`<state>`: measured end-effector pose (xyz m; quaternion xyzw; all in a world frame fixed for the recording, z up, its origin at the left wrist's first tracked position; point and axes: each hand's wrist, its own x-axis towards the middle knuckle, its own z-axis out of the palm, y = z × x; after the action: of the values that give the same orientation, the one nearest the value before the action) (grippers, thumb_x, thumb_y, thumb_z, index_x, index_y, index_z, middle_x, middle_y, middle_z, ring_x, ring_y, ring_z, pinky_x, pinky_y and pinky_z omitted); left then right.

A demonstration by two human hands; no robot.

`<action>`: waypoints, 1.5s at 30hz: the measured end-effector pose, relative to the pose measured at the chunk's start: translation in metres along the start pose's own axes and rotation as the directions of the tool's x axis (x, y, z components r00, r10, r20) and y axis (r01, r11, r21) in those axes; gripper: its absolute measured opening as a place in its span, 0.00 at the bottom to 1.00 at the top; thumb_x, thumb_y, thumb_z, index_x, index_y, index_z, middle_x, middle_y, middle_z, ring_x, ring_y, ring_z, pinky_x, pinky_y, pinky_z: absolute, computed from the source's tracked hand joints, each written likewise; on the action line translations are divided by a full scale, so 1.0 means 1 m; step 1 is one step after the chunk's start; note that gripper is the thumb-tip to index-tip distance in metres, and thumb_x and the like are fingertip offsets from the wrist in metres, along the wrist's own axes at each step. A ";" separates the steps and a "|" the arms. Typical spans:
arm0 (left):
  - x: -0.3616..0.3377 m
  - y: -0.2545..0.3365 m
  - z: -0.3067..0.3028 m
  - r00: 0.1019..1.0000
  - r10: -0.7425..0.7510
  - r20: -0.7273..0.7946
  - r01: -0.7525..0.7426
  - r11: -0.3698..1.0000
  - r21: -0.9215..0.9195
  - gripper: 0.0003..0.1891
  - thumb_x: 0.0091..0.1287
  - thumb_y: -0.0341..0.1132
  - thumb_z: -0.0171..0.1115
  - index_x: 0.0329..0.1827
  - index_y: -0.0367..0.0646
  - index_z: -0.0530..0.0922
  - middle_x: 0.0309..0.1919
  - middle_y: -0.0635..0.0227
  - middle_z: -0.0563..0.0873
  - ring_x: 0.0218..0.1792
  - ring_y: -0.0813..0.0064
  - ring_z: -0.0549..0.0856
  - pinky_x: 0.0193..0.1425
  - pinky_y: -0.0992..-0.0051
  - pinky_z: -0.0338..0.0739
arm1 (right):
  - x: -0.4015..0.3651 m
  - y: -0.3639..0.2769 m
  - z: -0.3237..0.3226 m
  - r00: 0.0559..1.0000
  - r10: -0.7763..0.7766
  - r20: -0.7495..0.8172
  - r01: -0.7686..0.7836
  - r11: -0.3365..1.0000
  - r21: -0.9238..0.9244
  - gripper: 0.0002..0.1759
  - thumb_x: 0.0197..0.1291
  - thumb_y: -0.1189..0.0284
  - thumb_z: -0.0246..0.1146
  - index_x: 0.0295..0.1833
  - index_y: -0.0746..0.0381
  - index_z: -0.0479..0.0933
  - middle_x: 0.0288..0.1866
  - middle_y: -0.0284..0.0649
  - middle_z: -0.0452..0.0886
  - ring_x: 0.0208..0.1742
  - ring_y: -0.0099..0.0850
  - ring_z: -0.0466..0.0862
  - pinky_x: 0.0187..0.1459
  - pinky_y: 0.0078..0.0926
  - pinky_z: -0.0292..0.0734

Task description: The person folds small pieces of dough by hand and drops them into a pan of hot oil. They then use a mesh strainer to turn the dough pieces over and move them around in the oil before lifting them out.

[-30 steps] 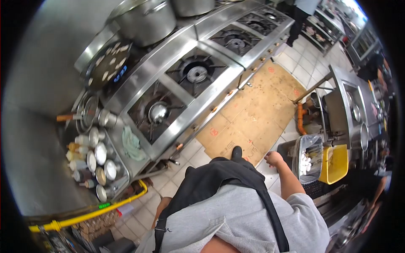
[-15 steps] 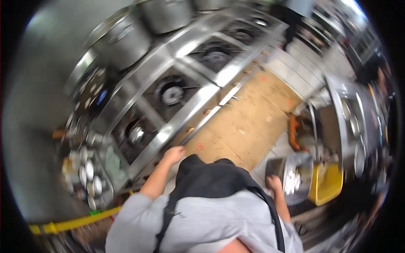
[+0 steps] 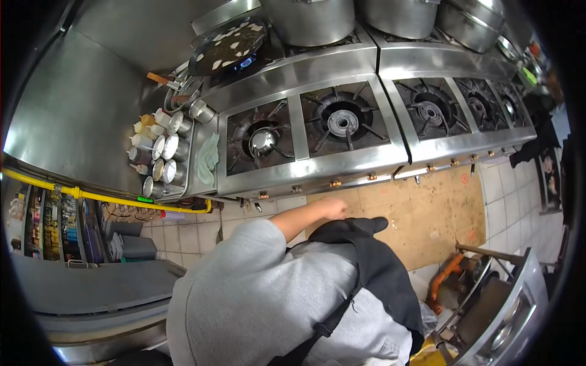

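My left hand (image 3: 333,208) hangs in front of the stove's front edge, below the burner knobs (image 3: 335,183), with its fingers curled in; whether anything small is inside the fist does not show. It touches neither the stove (image 3: 317,169) nor the knobs. My right hand is out of sight, on the far side of my body and the black apron (image 3: 390,262). A round metal lid or bowl (image 3: 264,141) sits on the leftmost front burner. Behind it, a large dark pan (image 3: 229,47) holds pale pieces in liquid over a blue flame.
Large pots (image 3: 317,21) stand along the back. Squeeze bottles (image 3: 144,142) and metal containers (image 3: 175,147) fill a tray at the left, beside a green cloth (image 3: 208,160). A yellow pipe (image 3: 110,197) runs below. Cardboard (image 3: 421,213) covers the floor; a metal cart (image 3: 519,311) stands at the lower right.
The view has turned left, and the stove now runs nearly level across it. My left hand still hangs by the stove front. My right hand and the white-filled bin have left view.
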<state>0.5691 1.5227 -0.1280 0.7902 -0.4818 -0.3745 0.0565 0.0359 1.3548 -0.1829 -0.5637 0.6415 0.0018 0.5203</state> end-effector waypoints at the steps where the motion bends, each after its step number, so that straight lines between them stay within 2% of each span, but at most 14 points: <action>1: 0.010 -0.016 0.005 0.998 -0.044 -0.040 0.043 0.998 -0.035 0.15 0.64 0.45 0.56 0.47 0.50 0.85 0.45 0.58 0.88 0.50 0.52 0.85 0.54 0.54 0.78 | 0.012 -0.011 -0.003 0.999 -0.049 -0.002 0.049 0.999 0.024 0.14 0.66 0.64 0.59 0.40 0.65 0.81 0.25 0.39 0.82 0.18 0.30 0.78 0.22 0.32 0.73; 5: -0.029 -0.049 0.002 0.921 -0.363 0.141 0.357 0.932 0.067 0.22 0.66 0.48 0.51 0.49 0.44 0.85 0.51 0.54 0.86 0.54 0.51 0.84 0.56 0.57 0.78 | 0.055 -0.020 -0.009 0.943 -0.328 -0.055 0.332 0.925 0.184 0.14 0.67 0.64 0.59 0.41 0.65 0.81 0.26 0.39 0.82 0.18 0.29 0.77 0.21 0.31 0.73; 8: -0.072 -0.058 -0.009 0.799 -0.597 0.069 0.601 0.790 -0.119 0.25 0.65 0.52 0.54 0.51 0.41 0.85 0.54 0.53 0.85 0.57 0.52 0.83 0.59 0.59 0.78 | 0.013 -0.078 -0.022 0.996 -0.082 -0.023 0.085 0.982 0.168 0.13 0.70 0.65 0.57 0.45 0.63 0.80 0.27 0.37 0.81 0.17 0.27 0.76 0.18 0.27 0.70; 10: -0.075 -0.092 0.008 0.575 -0.818 -0.016 0.754 0.538 -0.375 0.30 0.63 0.58 0.57 0.53 0.40 0.84 0.56 0.52 0.84 0.60 0.54 0.82 0.62 0.62 0.76 | 0.009 -0.059 -0.028 0.971 -0.240 -0.022 0.235 0.963 -0.130 0.12 0.69 0.65 0.57 0.44 0.63 0.79 0.26 0.36 0.80 0.17 0.25 0.75 0.16 0.24 0.68; 12: -0.070 -0.117 0.022 0.530 -0.848 -0.029 0.754 0.486 -0.442 0.32 0.61 0.60 0.59 0.54 0.39 0.83 0.57 0.51 0.83 0.61 0.56 0.81 0.64 0.63 0.75 | -0.008 -0.034 -0.026 0.986 -0.161 0.041 0.165 0.977 -0.137 0.13 0.68 0.67 0.59 0.42 0.67 0.80 0.27 0.39 0.83 0.25 0.26 0.80 0.28 0.28 0.74; 17: -0.052 -0.137 0.025 0.410 -0.911 0.043 0.615 0.241 -0.751 0.43 0.53 0.63 0.70 0.60 0.32 0.78 0.60 0.48 0.81 0.65 0.58 0.79 0.67 0.66 0.73 | -0.053 0.007 -0.024 1.000 0.014 0.013 -0.012 0.984 -0.176 0.13 0.67 0.68 0.59 0.44 0.68 0.80 0.29 0.42 0.84 0.26 0.27 0.81 0.28 0.28 0.74; 18: -0.036 -0.157 0.047 0.346 -0.936 -0.061 0.587 0.267 -0.764 0.45 0.51 0.63 0.73 0.65 0.38 0.75 0.61 0.49 0.81 0.65 0.58 0.79 0.67 0.67 0.73 | -0.059 0.011 -0.025 1.000 0.029 0.005 -0.028 0.984 -0.178 0.13 0.67 0.68 0.59 0.44 0.68 0.80 0.30 0.42 0.84 0.26 0.27 0.81 0.28 0.28 0.74; 22: -0.026 -0.162 0.045 0.471 -0.881 -0.040 0.437 0.272 -0.857 0.43 0.51 0.61 0.73 0.66 0.42 0.75 0.61 0.51 0.81 0.64 0.58 0.79 0.67 0.67 0.72 | -0.079 0.014 -0.032 0.998 0.063 -0.015 -0.065 0.983 -0.169 0.14 0.67 0.69 0.59 0.46 0.69 0.80 0.31 0.44 0.85 0.26 0.27 0.82 0.28 0.28 0.74; 25: -0.001 -0.193 0.079 0.457 -0.889 0.034 0.428 0.186 -0.885 0.40 0.53 0.58 0.72 0.65 0.43 0.76 0.61 0.52 0.81 0.63 0.56 0.80 0.67 0.66 0.73 | -0.085 0.012 -0.038 0.998 0.058 -0.015 -0.060 0.986 -0.155 0.14 0.66 0.69 0.59 0.47 0.69 0.81 0.32 0.45 0.86 0.27 0.28 0.82 0.28 0.28 0.74; 27: 0.003 -0.204 0.092 0.473 -0.880 -0.038 0.437 0.271 -0.857 0.33 0.56 0.55 0.71 0.62 0.44 0.78 0.60 0.55 0.82 0.62 0.57 0.81 0.65 0.65 0.74 | -0.087 0.009 -0.036 0.999 0.047 -0.002 -0.046 0.988 -0.147 0.14 0.66 0.69 0.59 0.48 0.70 0.81 0.33 0.46 0.87 0.27 0.28 0.83 0.28 0.28 0.74; 29: -0.003 -0.193 0.087 0.383 -0.913 -0.141 0.477 0.326 -0.816 0.30 0.59 0.54 0.70 0.55 0.39 0.81 0.44 0.56 0.88 0.33 0.67 0.90 0.41 0.64 0.83 | -0.087 0.003 -0.032 0.997 0.009 0.073 0.011 0.965 -0.261 0.16 0.68 0.68 0.57 0.49 0.70 0.81 0.31 0.44 0.86 0.25 0.27 0.82 0.26 0.28 0.74; 33: -0.018 -0.166 0.056 0.356 -0.931 -0.081 0.562 0.283 -0.778 0.28 0.59 0.53 0.71 0.52 0.38 0.83 0.43 0.56 0.89 0.40 0.63 0.90 0.49 0.65 0.82 | -0.090 0.015 -0.014 0.998 0.013 0.056 -0.003 0.984 -0.176 0.15 0.65 0.69 0.59 0.48 0.70 0.81 0.32 0.45 0.86 0.29 0.28 0.83 0.33 0.28 0.77; 35: -0.019 -0.158 0.048 0.340 -0.938 -0.061 0.629 0.276 -0.726 0.23 0.59 0.51 0.70 0.52 0.48 0.85 0.55 0.60 0.86 0.57 0.59 0.84 0.61 0.63 0.77 | -0.094 0.018 -0.012 0.998 -0.020 0.062 0.029 0.990 -0.138 0.15 0.65 0.70 0.60 0.48 0.70 0.81 0.33 0.45 0.86 0.32 0.29 0.84 0.36 0.28 0.78; 45: -0.023 -0.138 0.034 0.269 -0.955 -0.123 0.625 0.270 -0.732 0.23 0.58 0.51 0.71 0.53 0.50 0.85 0.54 0.61 0.86 0.56 0.60 0.84 0.60 0.64 0.78 | -0.111 0.001 -0.020 0.993 0.114 -0.008 -0.112 0.965 -0.237 0.15 0.63 0.70 0.62 0.46 0.71 0.82 0.34 0.46 0.86 0.36 0.33 0.84 0.41 0.31 0.77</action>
<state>0.6405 1.6237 -0.2027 0.9350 0.1859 -0.2191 0.2080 0.0023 1.4237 -0.1001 -0.5843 0.6664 0.1096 0.4500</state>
